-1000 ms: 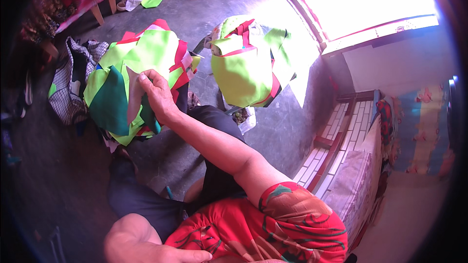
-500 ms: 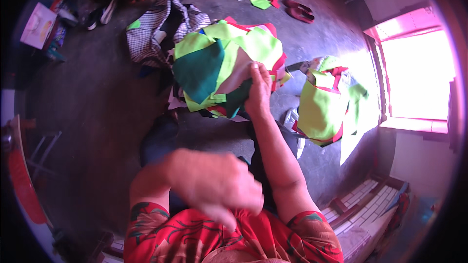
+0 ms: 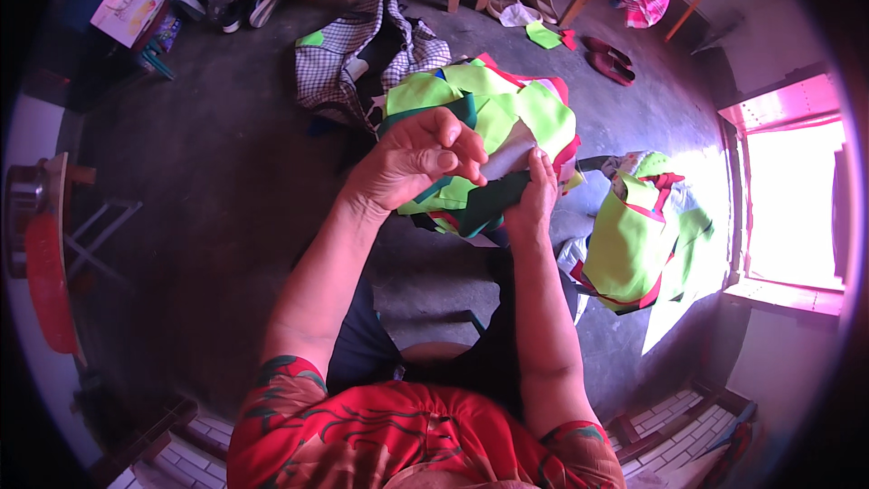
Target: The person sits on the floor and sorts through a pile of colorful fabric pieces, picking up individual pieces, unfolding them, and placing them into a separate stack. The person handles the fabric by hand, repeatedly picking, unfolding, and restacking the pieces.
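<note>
Left hand (image 3: 418, 163) and right hand (image 3: 534, 195) meet over fabric pile (image 3: 493, 118) at frame centre. Grip of each closed on pale grey cloth piece (image 3: 507, 158) between them; left fingers curled, right fingertips pinching its lower edge. Dark green piece (image 3: 484, 204) beneath. Second green-red bundle (image 3: 634, 235) at 3 o'clock on floor (image 3: 226, 181). Checked cloth (image 3: 335, 63) at 11 o'clock.

fabric pile (image 3: 507, 118) on floor (image 3: 226, 181), ahead of both hands | second fabric pile (image 3: 634, 244) right of it | checked cloth (image 3: 344, 63) behind-left | sandals (image 3: 608, 56) behind-right
</note>
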### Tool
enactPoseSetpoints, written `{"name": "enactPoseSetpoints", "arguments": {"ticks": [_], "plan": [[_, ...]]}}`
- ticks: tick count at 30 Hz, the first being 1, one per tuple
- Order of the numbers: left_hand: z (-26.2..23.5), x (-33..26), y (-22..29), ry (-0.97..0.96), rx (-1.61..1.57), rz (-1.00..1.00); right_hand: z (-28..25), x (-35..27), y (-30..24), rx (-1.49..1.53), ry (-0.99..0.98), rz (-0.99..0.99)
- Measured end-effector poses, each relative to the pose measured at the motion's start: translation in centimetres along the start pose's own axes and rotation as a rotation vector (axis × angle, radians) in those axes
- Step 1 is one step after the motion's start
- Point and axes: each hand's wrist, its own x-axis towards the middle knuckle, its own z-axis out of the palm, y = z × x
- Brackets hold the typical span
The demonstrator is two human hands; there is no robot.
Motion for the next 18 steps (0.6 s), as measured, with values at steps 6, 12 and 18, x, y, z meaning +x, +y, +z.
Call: {"name": "enactPoseSetpoints", "arguments": {"ticks": [6, 12, 18], "plan": [[0.1, -0.2, 0.1, -0.119, -0.077, 0.008, 0.9, -0.5, 0.1, -0.029, 0.0, 0.014], [0.3, -0.3, 0.4, -0.126, -0.081, 0.019, 1.3, -0.6, 0.4, -0.034, 0.012, 0.038], [0.1, -0.3, 0.2, -0.033, 0.015, 0.036, 1.3, -0.5, 0.4, -0.047, 0.02, 0.055]]}}
